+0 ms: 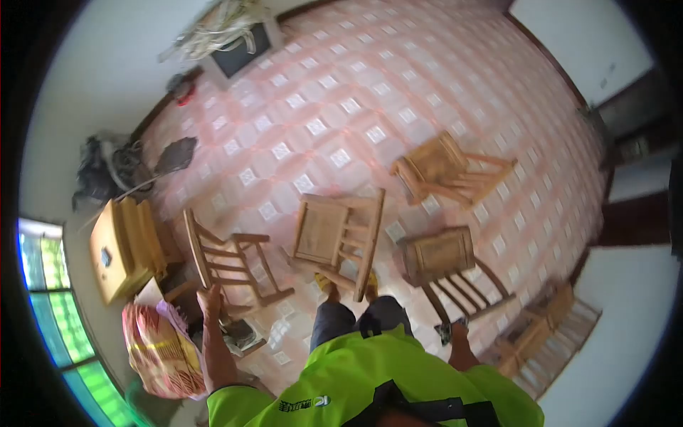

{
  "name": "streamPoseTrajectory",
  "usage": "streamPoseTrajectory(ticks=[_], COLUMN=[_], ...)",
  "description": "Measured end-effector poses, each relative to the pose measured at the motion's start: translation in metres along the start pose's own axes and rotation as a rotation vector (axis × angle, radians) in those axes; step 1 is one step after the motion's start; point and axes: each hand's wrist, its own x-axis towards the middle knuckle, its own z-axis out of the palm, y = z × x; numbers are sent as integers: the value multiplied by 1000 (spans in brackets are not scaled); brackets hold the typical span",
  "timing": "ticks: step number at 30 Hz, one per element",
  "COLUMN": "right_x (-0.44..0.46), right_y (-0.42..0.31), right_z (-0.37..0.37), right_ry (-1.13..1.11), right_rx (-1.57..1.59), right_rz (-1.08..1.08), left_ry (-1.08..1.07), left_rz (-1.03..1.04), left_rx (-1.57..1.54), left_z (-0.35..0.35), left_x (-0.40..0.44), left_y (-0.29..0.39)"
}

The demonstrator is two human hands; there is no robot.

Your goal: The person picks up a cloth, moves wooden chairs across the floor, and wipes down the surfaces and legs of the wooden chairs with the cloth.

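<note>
My left hand is at the lower end of the back rail of a wooden chair; its fingers look extended, and I cannot tell whether they touch the wood. In my right hand is a dark patterned cloth, close to the top rail of another wooden chair. Directly before my feet stands a third wooden chair, its back toward me. Farther off to the right is one more wooden chair, turned at an angle.
At left, a yellow wooden cabinet stands near the window, with a red and yellow patterned bundle nearer me. Dark bags lie by the wall. A wooden bench lines the right wall. Pink patterned tiles cover the floor.
</note>
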Motion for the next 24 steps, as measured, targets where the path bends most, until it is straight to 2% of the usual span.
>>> streamPoseTrajectory(ticks=[1, 2, 3, 4, 5, 6, 7, 8, 9, 10, 11, 13, 15, 17, 18, 19, 21, 22, 24], right_x=[-25, -56, -79, -69, -52, -65, -54, -97, -107, -116, -119, -105, -99, -80, -76, -90, -114, -132, -147], right_y=[-100, -160, -194, -174, -148, -189, -166, -292, -335, -375, -411, -446, -468, -465, -468, -485, -542, -573, -600], right_z=[2, -13, -16, 5, 30, 31, 59, 27, 34, 42, 49, 80, 106, 145, 154, 152, 129, 110, 112], right_ry=[-319, -126, 64, 20, -27, -67, -215, -255, -363, -403, -402, -492, -523, -561, -478, -414, -384, -500, -708], right_rx=[-858, -598, -345, -396, -444, 93, 322, 429, 640, 702, 678, 721, 746, 566, 320, 405, -82, 77, 352], right_rz=[13, 135, 235, 94, -59, 209, -200, 126, 78, 134, 27, 84, 34, -3, -54, -85, -92, -104, -216], left_ry=[-45, -73, -96, -126, -172, -197, -178, -180, -165, -208, -216, -234, -234, -220, -267, -311, -290, -292, 17], left_rz=[-112, -111, -11, -129, -68, -57, -1, -49, 22, 52, 5, 72, 131, 192, 154, 124, 117, 125, 431], left_rx=[41, 133, 220, 329, 421, 462, 551, 628, 633, 651, 654, 653, 621, 565, 562, 555, 451, 433, 494], left_z=[9, 19, 28, 38, 50, 59, 73, 85, 100, 110, 119, 139, 155, 172, 178, 186, 196, 194, 179], left_x=[37, 63, 89, 111, 140, 150, 172, 183, 193, 201, 203, 220, 224, 211, 203, 196, 189, 179, 139], left_y=[-26, -20, -21, -9, -18, 3, -14, -6, -11, -7, 0, -23, -43, -49, -53, -55, -66, -52, -1])
